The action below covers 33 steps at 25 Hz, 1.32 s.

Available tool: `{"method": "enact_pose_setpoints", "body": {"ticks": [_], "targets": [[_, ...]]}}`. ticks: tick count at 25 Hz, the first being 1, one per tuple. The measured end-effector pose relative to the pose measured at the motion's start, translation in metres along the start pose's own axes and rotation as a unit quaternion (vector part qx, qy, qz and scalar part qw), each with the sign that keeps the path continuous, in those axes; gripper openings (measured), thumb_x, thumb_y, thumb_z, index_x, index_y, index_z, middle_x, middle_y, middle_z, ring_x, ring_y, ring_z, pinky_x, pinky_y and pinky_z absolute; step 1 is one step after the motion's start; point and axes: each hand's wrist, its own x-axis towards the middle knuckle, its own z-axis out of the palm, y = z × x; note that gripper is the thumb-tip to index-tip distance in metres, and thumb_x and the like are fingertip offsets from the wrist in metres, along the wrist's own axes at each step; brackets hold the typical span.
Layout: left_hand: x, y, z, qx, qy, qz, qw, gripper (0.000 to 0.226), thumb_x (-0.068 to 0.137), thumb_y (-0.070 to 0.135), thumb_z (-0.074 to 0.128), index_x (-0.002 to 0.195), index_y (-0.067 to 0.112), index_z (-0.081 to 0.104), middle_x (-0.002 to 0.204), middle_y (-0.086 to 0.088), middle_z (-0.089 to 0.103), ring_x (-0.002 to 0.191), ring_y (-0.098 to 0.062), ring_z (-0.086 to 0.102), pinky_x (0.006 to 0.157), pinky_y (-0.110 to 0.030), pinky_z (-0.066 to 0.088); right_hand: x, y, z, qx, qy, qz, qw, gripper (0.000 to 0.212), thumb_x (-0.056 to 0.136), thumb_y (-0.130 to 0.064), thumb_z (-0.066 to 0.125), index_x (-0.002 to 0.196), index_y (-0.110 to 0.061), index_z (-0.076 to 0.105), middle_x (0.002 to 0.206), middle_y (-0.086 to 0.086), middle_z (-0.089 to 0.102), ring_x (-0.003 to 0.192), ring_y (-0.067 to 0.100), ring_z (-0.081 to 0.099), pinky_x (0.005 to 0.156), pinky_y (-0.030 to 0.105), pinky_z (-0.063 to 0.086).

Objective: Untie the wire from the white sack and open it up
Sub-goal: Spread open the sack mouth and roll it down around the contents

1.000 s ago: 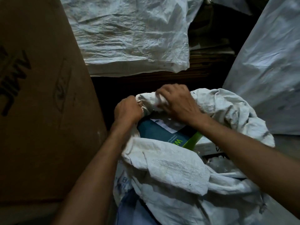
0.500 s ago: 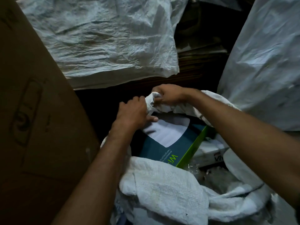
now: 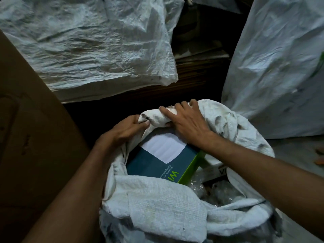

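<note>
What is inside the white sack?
The white sack holds a teal box, a white box beside it and crumpled clear plastic. Anything deeper is covered by them.

the white sack (image 3: pixel 166 213) is a grubby bag of woven plastic, standing upright in the near middle of the scene with its mouth open and facing up. its rim is rolled and folded outward all round. a broad, creased flap hangs over the near side, and a crumpled band smudged with dark marks runs along the right and far sides. the far-left stretch of the rim is bunched into a thick roll, gripped by the left hand (image 3: pixel 129 130) and the right hand (image 3: pixel 187 123).
</note>
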Motion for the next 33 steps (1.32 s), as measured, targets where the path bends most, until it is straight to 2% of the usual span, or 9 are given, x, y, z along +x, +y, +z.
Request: {"method": "enact_pose_setpoints", "body": {"ticks": [3, 6, 10, 14, 18, 22, 27, 30, 33], "targets": [[-0.001, 0.009, 0.017, 0.362, 0.122, 0.051, 0.923, 0.067, 0.092, 0.059, 0.057, 0.147, 0.023, 0.041, 0.142, -0.006, 0.053, 0.13, -0.027, 0.052, 0.107, -0.048, 0.041, 0.002, 0.008, -0.001, -0.001, 0.01, -0.004, 1.0, 0.068, 0.08, -0.038, 0.07, 0.142, -0.026, 0.046, 0.091, 0.01, 0.057, 0.082, 0.031, 0.053, 0.079, 0.045, 0.035], [0.002, 0.041, 0.041, 0.5, 0.165, 0.135, 0.839, 0.079, 0.091, 0.053, 0.062, 0.153, 0.013, 0.031, 0.151, -0.007, 0.042, 0.134, -0.027, 0.049, 0.101, -0.048, 0.038, 0.008, 0.009, -0.01, 0.037, -0.041, 0.02, 0.998, 0.056, 0.081, -0.034, 0.072, 0.13, -0.027, 0.046, 0.089, 0.006, 0.063, 0.081, 0.03, 0.056, 0.074, 0.042, 0.031], [0.015, 0.041, 0.047, 0.515, 0.171, 0.124, 0.831, 0.048, 0.098, 0.041, 0.055, 0.137, 0.015, 0.043, 0.124, -0.008, 0.055, 0.095, -0.031, 0.066, 0.073, -0.04, 0.039, -0.009, 0.0, -0.017, 0.036, -0.014, 0.09, 0.995, 0.063, 0.072, -0.021, 0.077, 0.13, -0.025, 0.052, 0.117, 0.007, 0.063, 0.11, 0.031, 0.054, 0.087, 0.047, 0.034], [0.028, 0.035, 0.03, 0.385, 0.078, 0.081, 0.916, 0.037, 0.099, 0.048, 0.052, 0.124, 0.021, 0.056, 0.121, -0.006, 0.065, 0.105, -0.034, 0.064, 0.081, -0.039, 0.047, -0.052, 0.003, -0.015, -0.03, -0.037, 0.15, 0.988, 0.067, 0.094, -0.036, 0.052, 0.158, -0.03, 0.032, 0.159, 0.017, 0.039, 0.149, 0.044, 0.028, 0.111, 0.066, 0.015], [0.03, 0.038, 0.025, 0.312, 0.023, 0.069, 0.947, 0.033, 0.099, 0.048, 0.056, 0.122, 0.026, 0.059, 0.119, -0.001, 0.067, 0.107, -0.027, 0.063, 0.079, -0.035, 0.042, -0.04, 0.04, -0.012, -0.015, -0.06, 0.129, 0.99, 0.051, 0.09, -0.021, 0.06, 0.14, -0.026, 0.049, 0.112, 0.013, 0.067, 0.103, 0.036, 0.06, 0.087, 0.049, 0.041], [0.028, 0.058, 0.037, 0.435, 0.118, 0.191, 0.872, 0.061, 0.087, 0.058, 0.063, 0.14, 0.031, 0.049, 0.132, 0.001, 0.058, 0.115, -0.023, 0.061, 0.092, -0.043, 0.044, -0.019, 0.077, -0.008, 0.126, -0.105, 0.191, 0.968, 0.02, 0.096, -0.035, 0.061, 0.114, -0.026, 0.057, 0.1, 0.011, 0.073, 0.094, 0.037, 0.067, 0.076, 0.043, 0.04], [0.057, 0.081, 0.083, 0.472, 0.133, 0.213, 0.845, 0.047, 0.095, 0.054, 0.053, 0.124, 0.017, 0.05, 0.114, -0.009, 0.065, 0.094, -0.037, 0.067, 0.073, -0.041, 0.048, -0.007, 0.122, -0.012, 0.477, -0.227, 0.266, 0.806, 0.026, 0.092, -0.044, 0.071, 0.092, -0.019, 0.066, 0.092, 0.001, 0.071, 0.088, 0.02, 0.065, 0.078, 0.042, 0.049], [0.079, 0.08, 0.078, 0.391, 0.148, 0.116, 0.901, 0.037, 0.101, 0.051, 0.046, 0.105, 0.016, 0.058, 0.098, -0.011, 0.067, 0.088, -0.037, 0.065, 0.071, -0.04, 0.045, -0.022, 0.089, -0.015, 0.225, -0.126, 0.263, 0.93, 0.04, 0.091, -0.055, 0.066, 0.115, -0.025, 0.058, 0.113, 0.005, 0.067, 0.103, 0.028, 0.06, 0.085, 0.044, 0.041], [0.101, 0.072, 0.057, 0.207, 0.016, 0.024, 0.978, 0.054, 0.093, 0.058, 0.055, 0.104, 0.007, 0.069, 0.094, -0.01, 0.065, 0.088, -0.029, 0.062, 0.076, -0.036, 0.046, -0.069, 0.044, -0.017, 0.061, -0.045, 0.214, 0.974, 0.065, 0.088, -0.049, 0.069, 0.146, -0.029, 0.047, 0.14, 0.011, 0.054, 0.125, 0.038, 0.052, 0.099, 0.055, 0.038]]}}
